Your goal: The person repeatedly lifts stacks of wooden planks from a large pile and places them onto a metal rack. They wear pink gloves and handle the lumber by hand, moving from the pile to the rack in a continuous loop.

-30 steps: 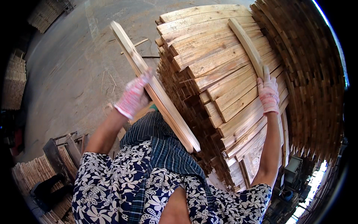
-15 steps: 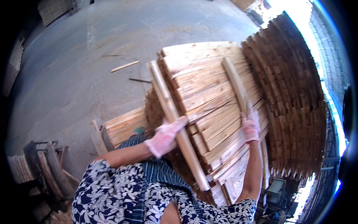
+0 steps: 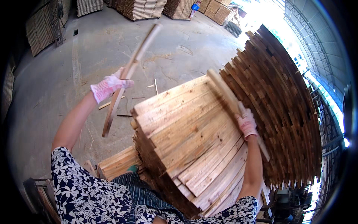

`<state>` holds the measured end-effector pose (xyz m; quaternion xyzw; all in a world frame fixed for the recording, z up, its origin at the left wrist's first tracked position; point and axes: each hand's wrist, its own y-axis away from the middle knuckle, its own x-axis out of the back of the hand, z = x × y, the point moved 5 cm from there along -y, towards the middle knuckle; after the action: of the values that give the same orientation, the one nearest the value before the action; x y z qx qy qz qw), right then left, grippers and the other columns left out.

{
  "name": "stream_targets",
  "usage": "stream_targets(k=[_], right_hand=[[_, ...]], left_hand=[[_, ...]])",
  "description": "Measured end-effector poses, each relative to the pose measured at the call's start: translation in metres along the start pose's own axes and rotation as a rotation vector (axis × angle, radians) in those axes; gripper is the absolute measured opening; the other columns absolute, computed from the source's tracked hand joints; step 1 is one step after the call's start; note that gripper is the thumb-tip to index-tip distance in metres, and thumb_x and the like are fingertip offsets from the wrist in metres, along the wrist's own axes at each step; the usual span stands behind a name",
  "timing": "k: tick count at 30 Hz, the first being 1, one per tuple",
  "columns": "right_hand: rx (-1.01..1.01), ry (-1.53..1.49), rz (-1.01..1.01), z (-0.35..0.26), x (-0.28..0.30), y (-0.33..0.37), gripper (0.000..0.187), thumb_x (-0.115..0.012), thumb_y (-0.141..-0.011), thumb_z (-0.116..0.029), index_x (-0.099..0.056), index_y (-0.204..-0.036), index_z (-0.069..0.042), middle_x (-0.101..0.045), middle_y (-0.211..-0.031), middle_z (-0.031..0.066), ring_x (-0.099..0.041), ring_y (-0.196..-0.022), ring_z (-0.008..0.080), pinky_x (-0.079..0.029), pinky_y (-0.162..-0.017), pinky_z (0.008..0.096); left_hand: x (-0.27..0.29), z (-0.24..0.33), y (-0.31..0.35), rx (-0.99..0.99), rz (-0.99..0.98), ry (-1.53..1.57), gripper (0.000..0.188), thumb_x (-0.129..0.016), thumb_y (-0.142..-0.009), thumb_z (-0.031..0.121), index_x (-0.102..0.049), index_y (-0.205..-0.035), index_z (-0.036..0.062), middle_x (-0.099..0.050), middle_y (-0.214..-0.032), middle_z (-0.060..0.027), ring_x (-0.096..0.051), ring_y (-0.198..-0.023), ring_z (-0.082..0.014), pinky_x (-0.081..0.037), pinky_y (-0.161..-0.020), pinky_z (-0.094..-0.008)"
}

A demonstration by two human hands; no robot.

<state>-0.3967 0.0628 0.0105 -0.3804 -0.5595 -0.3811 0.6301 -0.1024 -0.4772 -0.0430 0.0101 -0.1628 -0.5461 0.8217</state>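
Note:
My left hand point(image 3: 112, 85), in a white and pink glove, is raised over the floor to the left of the board stack. Its fingers are closed round a long narrow wooden strip point(image 3: 115, 104), held tilted and a little blurred. Gloved the same way, my right hand point(image 3: 247, 122) grips a second wooden strip point(image 3: 223, 88) along the right side of the stack top. Beneath lies a stack of pale boards point(image 3: 186, 130), laid side by side on its top layer. Whether the second strip touches the boards, I cannot tell.
A tall, darker wall of stacked boards point(image 3: 279, 108) rises close on the right. Loose sticks point(image 3: 106, 105) lie on the concrete floor point(image 3: 93, 52). A lower pile of boards point(image 3: 119, 162) stands at the near left. More timber stacks point(image 3: 140, 9) line the far side.
My left hand has swung up and left with its strip, away from the stack's edge. The right hand's strip has shifted slightly toward the dark wall. The view has tilted up.

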Motion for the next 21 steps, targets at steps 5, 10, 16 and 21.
stream_targets(k=[5,10,16,21], right_hand=[[0.035,-0.032,0.031,-0.024,-0.025,-0.014,0.074,-0.066,-0.092,-0.034,-0.035,-0.159,-0.032,-0.056,-0.127,0.0200,-0.055,-0.117,0.0420,-0.045,-0.103,0.0506],[0.062,-0.102,-0.020,-0.019,-0.030,-0.015,0.077,-0.066,-0.092,-0.033,-0.033,-0.161,-0.027,-0.055,-0.124,0.0231,-0.053,-0.115,0.0453,-0.044,-0.103,0.0506],[0.114,0.097,0.256,-0.019,0.010,0.067,0.080,-0.065,-0.092,-0.033,-0.030,-0.162,-0.018,-0.047,-0.141,0.0324,-0.049,-0.125,0.0489,-0.039,-0.109,0.0536],[-0.124,0.511,-0.039,0.112,-0.027,0.254,0.053,-0.049,-0.105,-0.035,-0.035,-0.156,-0.025,-0.042,-0.154,0.0114,-0.050,-0.128,0.0446,-0.056,-0.094,0.0543]], left_hand=[[-0.055,0.055,-0.079,0.035,-0.211,-0.527,0.116,-0.074,-0.082,0.060,-0.012,-0.165,0.0086,-0.060,-0.135,-0.0195,-0.062,-0.118,-0.0274,-0.052,-0.100,-0.0388],[-0.122,0.056,-0.139,-0.158,-0.385,-0.539,0.118,-0.071,-0.076,0.070,-0.020,-0.163,0.0072,-0.041,-0.156,-0.0258,-0.043,-0.144,-0.0366,-0.041,-0.116,-0.0467],[-0.113,0.086,-0.132,-0.177,-0.618,-0.582,0.111,-0.074,-0.079,0.061,-0.022,-0.162,0.0074,-0.045,-0.153,-0.0253,-0.050,-0.138,-0.0369,-0.042,-0.116,-0.0440],[-0.068,0.059,-0.178,-0.237,-0.358,-0.623,0.113,-0.072,-0.077,0.068,-0.028,-0.160,0.0057,-0.046,-0.154,-0.0216,-0.050,-0.139,-0.0337,-0.043,-0.113,-0.0398]])
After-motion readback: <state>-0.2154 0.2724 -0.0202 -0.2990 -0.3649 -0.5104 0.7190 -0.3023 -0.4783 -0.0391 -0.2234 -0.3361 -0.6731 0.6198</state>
